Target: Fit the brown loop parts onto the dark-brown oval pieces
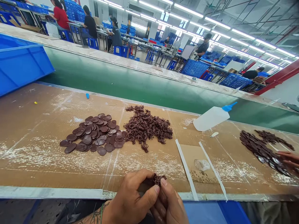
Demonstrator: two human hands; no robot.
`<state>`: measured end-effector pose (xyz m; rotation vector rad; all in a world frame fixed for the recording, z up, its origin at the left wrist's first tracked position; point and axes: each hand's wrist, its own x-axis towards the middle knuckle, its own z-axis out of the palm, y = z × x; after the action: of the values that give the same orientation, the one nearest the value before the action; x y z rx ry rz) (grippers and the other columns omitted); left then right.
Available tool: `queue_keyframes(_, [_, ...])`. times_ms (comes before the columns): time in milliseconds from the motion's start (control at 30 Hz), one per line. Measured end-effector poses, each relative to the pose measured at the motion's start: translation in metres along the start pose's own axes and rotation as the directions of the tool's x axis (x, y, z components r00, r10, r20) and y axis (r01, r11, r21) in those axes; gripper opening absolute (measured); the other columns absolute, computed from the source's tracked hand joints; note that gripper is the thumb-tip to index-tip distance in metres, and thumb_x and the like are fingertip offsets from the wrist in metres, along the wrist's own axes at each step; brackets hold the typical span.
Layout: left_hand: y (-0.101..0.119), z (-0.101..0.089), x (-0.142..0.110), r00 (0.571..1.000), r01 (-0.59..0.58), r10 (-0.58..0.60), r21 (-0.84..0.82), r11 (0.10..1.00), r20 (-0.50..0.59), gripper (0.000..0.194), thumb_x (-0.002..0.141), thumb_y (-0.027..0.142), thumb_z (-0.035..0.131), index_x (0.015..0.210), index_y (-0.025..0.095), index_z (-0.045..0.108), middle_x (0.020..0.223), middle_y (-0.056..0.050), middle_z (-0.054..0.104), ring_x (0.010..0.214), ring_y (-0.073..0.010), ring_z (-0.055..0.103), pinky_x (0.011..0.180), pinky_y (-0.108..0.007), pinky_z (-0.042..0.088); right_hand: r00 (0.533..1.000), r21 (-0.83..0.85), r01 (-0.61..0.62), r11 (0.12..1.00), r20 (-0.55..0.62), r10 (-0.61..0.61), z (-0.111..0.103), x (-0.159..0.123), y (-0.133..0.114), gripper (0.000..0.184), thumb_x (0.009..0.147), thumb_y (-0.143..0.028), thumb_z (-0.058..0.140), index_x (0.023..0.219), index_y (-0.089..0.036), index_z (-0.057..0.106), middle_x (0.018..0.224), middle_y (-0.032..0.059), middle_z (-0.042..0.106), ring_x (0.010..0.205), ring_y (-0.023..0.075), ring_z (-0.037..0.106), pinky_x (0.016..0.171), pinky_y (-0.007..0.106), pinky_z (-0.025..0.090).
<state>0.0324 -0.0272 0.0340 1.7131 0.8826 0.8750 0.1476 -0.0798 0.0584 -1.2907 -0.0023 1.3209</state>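
At the near edge of the bench, my left hand and my right hand meet around a small dark brown curly piece. Thumbs and fingertips of both pinch it; its underside is hidden by my fingers. Beyond them lies a heap of similar brown curly pieces, tangled together. To its left, touching it, is a spread pile of flat, oval brown discs, smooth and shiny. On the right, a white squeeze bottle with a blue nozzle lies on its side.
Cardboard covers the bench, with a taped square holding a clear round dish. A blue crate stands at left beside the green conveyor belt. At right, another person's hand touches more discs. Co-workers sit farther back.
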Motion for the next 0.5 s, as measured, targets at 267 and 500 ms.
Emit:
queue_keyframes(267, [0.0034, -0.0014, -0.0016, 1.0, 0.01, -0.01, 0.006, 1.0, 0.001, 0.02, 0.093, 0.028, 0.06, 0.107, 0.025, 0.074, 0.105, -0.001, 0.082, 0.097, -0.021, 0.075, 0.088, -0.032, 0.055, 1.0, -0.011, 0.003, 1.0, -0.004, -0.003, 0.0005, -0.0019, -0.0013, 0.053, 0.049, -0.055, 0.102, 0.068, -0.019, 0.067, 0.049, -0.0091, 0.041, 0.043, 0.004, 0.028, 0.039, 0.016, 0.027])
queue_keyframes(500, [0.0036, 0.0001, -0.0009, 0.999, -0.017, 0.015, -0.048, 0.999, -0.034, 0.022, 0.091, 0.025, 0.062, 0.11, 0.025, 0.074, 0.104, -0.001, 0.083, 0.094, -0.0195, 0.078, 0.086, -0.028, 0.06, 0.999, -0.048, 0.024, 0.999, 0.03, -0.023, -0.0052, 0.0005, -0.0008, 0.052, 0.055, -0.061, 0.098, 0.068, -0.02, 0.067, 0.047, -0.0085, 0.039, 0.042, 0.0047, 0.029, 0.04, 0.016, 0.029])
